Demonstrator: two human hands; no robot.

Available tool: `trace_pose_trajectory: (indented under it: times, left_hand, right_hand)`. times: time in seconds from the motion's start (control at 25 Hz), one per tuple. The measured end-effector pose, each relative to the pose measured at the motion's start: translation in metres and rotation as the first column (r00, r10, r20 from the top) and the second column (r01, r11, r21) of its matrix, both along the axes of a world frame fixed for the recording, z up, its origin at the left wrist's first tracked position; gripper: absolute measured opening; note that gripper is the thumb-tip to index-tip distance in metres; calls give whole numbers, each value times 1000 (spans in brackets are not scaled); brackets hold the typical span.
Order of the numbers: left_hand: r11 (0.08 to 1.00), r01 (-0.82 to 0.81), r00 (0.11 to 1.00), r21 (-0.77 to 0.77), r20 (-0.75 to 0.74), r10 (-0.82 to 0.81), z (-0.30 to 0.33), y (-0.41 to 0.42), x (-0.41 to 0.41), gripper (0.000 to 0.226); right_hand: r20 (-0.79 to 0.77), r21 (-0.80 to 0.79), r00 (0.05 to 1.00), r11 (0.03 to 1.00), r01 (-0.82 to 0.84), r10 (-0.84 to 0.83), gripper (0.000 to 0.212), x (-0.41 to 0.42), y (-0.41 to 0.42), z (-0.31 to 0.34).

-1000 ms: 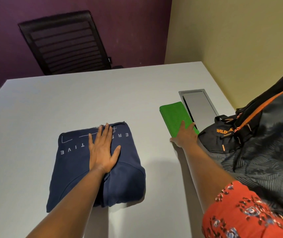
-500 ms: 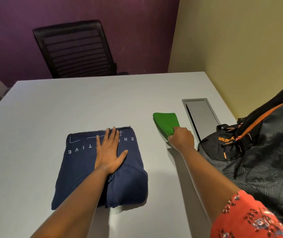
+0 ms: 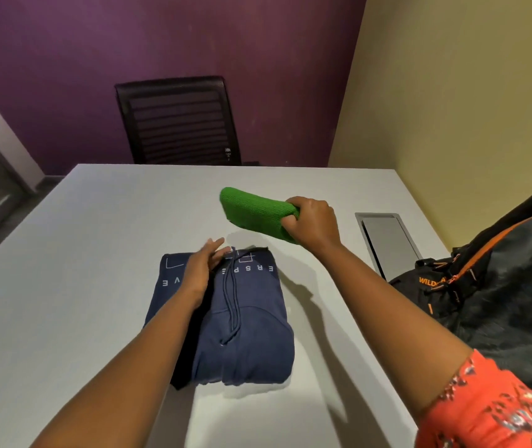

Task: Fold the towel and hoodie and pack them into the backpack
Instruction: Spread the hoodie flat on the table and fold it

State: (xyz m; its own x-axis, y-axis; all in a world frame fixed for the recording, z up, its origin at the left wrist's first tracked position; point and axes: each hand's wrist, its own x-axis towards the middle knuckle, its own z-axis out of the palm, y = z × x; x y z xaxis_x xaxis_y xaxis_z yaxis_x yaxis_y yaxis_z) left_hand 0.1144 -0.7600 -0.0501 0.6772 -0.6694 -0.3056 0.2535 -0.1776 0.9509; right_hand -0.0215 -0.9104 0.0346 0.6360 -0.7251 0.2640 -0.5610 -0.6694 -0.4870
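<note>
Gripping the folded green towel [image 3: 255,212], the right hand [image 3: 311,223] now holds it lifted off the white table [image 3: 64,270], above the folded navy hoodie [image 3: 248,321]. The left hand [image 3: 201,270], fingers straight, has tilted up from lying flat on the hoodie. The backpack [image 3: 497,286] sits at the table's right.

Left hand [image 3: 200,272] flat, right hand [image 3: 310,223] clenched
</note>
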Motion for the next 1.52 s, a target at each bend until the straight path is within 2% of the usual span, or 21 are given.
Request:
trace_pose_trajectory:
  times: [0.08,0.16,0.24,0.28,0.36,0.4,0.52,0.64,0.68,0.72,0.76,0.8,0.84,0.88,0.92,0.96,1.04,1.16,1.28,1.4,1.52]
  left_hand:
    - [993,-87,976,-78,-207,69,12,18,11,63]
    - [975,-142,907,-170,-418,59,16,37,24,74]
    - [959,-221,855,-178,-508,103,16,52,33,74]
    - [957,-246,849,-152,-510,137,17,58,34,65]
    - [968,-236,899,-81,-396,185,15,68,34,32]
    - [971,-227,926,-71,-323,193,12,71,33,26]
    - [976,-214,961,-31,-185,205,-1,80,26,53]
    - [969,-175,983,172,-27,182,-14,88,18,69]
    - [958,-177,984,226,23,176,-14,90,16,76]
    - [938,-196,978,285,119,169,-13,91,13,84]
    - [909,-241,948,340,281,146,-11,92,8,89]
    - [883,-307,868,354,485,108,-10,93,3,89]
    - [880,-353,732,319,680,47,-9,93,-4,84]
    - [899,-329,584,288,811,-45,-9,92,-12,77]
    - [917,-240,467,319,866,-179,-10,89,-18,74]
    - [909,-129,382,396,866,-323,-11,85,-22,79]
    - [814,-2,278,582,782,-558,-19,79,-26,99]
    - [704,0,255,710,681,-687,-37,77,-28,112]
    - [673,26,283,739,641,-714,-44,79,-30,113]
    - [660,54,294,750,620,-728,-42,78,-29,112]
    - [645,34,272,763,614,-741,-45,77,-28,108]
  right_hand:
    - [75,-65,986,987,-147,152,32,6,20,3]
    - [89,-99,942,944,-315,324,37,8,38,-3]
    - [44,-130,877,874,-469,478,36,6,51,-16]
    - [16,-159,843,834,-529,538,35,4,54,-26]
    - [-43,-128,803,793,-595,595,36,-2,58,-43]
    - [-65,-68,800,798,-599,596,39,-6,58,-49]
    - [-137,73,796,807,-585,590,46,-15,58,-61]
    - [-324,176,733,799,-575,598,45,-27,58,-66]
    - [-339,202,742,816,-542,578,43,-31,59,-69]
    - [-295,214,793,846,-489,533,39,-34,61,-71]
    - [-196,217,865,881,-421,462,35,-36,63,-71]
    - [-81,220,923,910,-351,375,33,-35,66,-72]
    - [-1,223,949,925,-308,316,33,-33,69,-71]
    - [9,226,954,928,-295,301,36,-29,70,-70]
    - [-33,242,946,921,-304,321,42,-25,71,-70]
    - [-109,273,928,908,-318,357,49,-22,73,-70]
    - [-294,326,857,887,-327,424,60,-16,76,-73]
    - [-451,322,757,878,-356,472,61,-14,80,-83]
    - [-421,385,755,853,-353,502,58,-12,80,-88]
    - [-296,466,837,834,-294,460,58,-9,73,-83]
    - [-322,552,882,825,-121,344,80,-6,68,-89]
